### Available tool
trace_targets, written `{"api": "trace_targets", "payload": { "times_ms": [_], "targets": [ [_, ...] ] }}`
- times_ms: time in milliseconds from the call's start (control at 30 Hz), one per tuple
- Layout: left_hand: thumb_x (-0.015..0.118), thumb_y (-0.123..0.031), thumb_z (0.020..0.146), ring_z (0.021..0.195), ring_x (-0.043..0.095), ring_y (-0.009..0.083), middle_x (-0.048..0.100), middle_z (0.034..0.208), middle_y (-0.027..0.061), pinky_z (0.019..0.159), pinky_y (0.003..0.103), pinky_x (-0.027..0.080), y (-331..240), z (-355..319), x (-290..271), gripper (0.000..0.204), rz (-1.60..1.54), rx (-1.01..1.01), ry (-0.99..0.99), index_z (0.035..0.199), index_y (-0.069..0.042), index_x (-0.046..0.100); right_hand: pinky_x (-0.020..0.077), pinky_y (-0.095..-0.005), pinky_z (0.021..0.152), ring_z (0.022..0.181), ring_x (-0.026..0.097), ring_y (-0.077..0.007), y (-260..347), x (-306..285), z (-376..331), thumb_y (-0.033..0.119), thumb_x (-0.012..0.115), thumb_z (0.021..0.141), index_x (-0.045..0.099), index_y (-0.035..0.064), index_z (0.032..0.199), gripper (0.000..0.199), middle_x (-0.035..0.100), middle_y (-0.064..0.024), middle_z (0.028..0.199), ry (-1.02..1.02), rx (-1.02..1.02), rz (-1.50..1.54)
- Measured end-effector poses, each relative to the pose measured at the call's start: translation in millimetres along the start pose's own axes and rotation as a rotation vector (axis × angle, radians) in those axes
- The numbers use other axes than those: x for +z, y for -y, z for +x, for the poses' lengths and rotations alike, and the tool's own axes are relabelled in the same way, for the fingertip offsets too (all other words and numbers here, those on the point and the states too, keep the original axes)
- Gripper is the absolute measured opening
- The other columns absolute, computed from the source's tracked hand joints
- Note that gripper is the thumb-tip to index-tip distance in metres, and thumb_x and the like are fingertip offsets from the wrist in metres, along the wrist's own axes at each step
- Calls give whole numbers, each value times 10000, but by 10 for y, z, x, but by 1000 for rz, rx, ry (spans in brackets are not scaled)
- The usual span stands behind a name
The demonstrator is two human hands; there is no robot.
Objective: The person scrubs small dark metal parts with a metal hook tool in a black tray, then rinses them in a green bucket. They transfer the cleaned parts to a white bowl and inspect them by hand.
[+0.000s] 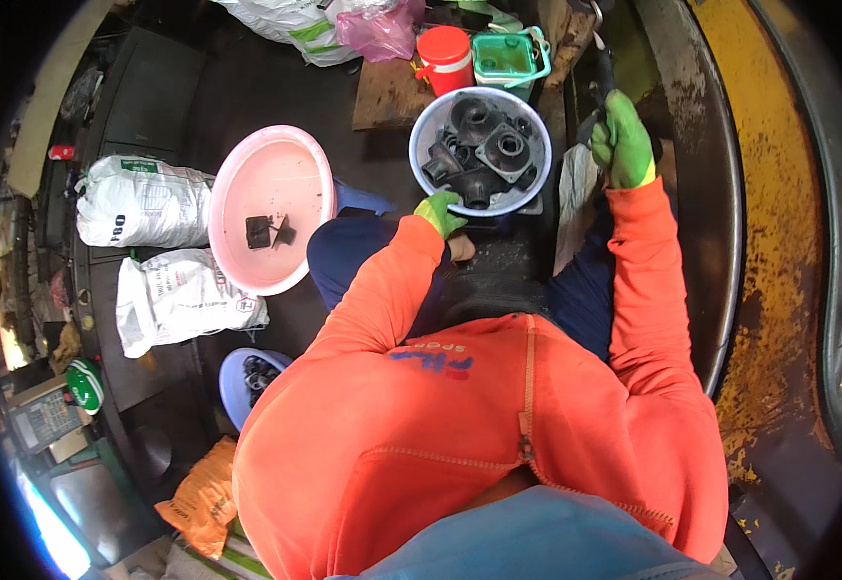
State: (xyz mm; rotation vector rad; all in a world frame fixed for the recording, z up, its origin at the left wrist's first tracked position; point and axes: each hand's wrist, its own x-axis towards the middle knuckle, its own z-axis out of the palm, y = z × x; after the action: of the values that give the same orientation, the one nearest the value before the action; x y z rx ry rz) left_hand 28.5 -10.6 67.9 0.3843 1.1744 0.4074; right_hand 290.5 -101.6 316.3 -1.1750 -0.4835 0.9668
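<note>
Blue cloth [537, 541] nearest; right grip [622, 140] (gloved) wraps 1 dark tool [604, 72]; left grip [440, 214] at basin rim [414, 147], closure unclear.

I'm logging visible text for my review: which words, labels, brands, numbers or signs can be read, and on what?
Printed wording isn't copied here; only its place is given.
Upper white sack: large dark lettering, plus a green label with small print.
Lower white sack: print too faint to read fully.
Orange jacket: blue and red chest lettering, upside down.
Orange bag: dark lettering, too blurred.
</note>
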Motion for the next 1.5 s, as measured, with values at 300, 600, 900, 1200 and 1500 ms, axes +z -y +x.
{"api": "trace_targets", "payload": {
  "times_ms": [300, 600, 900, 1200, 1500],
  "targets": [
    [624, -234, 824, 635, 496, 218, 518, 799, 78, 590, 374, 509, -70, -263, -77, 212, 28, 25, 23, 967, -80, 593, 372, -248, 442, 498, 507, -117, 21, -327, 185, 232, 529, 899, 538, 55, 1049, 232, 544, -36, 745, 27, -47, 184],
    [694, -187, 795, 1235, 444, 306, 440, 1336, 241, 1029, 368, 349, -378, -520, 504, 690, 690, 1137, -418, 1348, 64, 365, 277, -211, 444, 507, 413, -75, 161, -467, 165, 327, 589, 870, 560, 75, 1098, 340, 483, -22, 828, -80, -153, 232],
    [554, -596, 820, 1002, 550, 289, 508, 1229, 188, 785, 413, 494, -1429, -32, 1487, 664, -76, 528, 69, 1180, -41, 493, 386, -263, 428, 521, 527, -162, -301, -350, 546, 278, 643, 847, 512, 96, 918, 235, 562, -53, 745, -232, 165, 376],
    [389, -699, 832, 969, 547, 347, 549, 1172, 183, 693, 433, 492, -1951, 1125, 1597, 810, 637, 482, -144, 1357, -84, 423, 416, -327, 918, 1020, 573, -279, -1622, -374, 1744, 426, 616, 736, 501, -35, 1247, 698, 588, -190, 1153, -31, 273, -391],
    [481, -609, 837, 871, 570, 310, 562, 1122, 121, 623, 411, 495, -1931, 946, 1731, 686, 684, 510, -58, 1323, -125, 454, 436, -285, 701, 823, 559, -136, -1781, -535, 2172, 215, 624, 760, 647, 140, 1132, 380, 621, -33, 939, 282, 499, -295]
  ]
}}
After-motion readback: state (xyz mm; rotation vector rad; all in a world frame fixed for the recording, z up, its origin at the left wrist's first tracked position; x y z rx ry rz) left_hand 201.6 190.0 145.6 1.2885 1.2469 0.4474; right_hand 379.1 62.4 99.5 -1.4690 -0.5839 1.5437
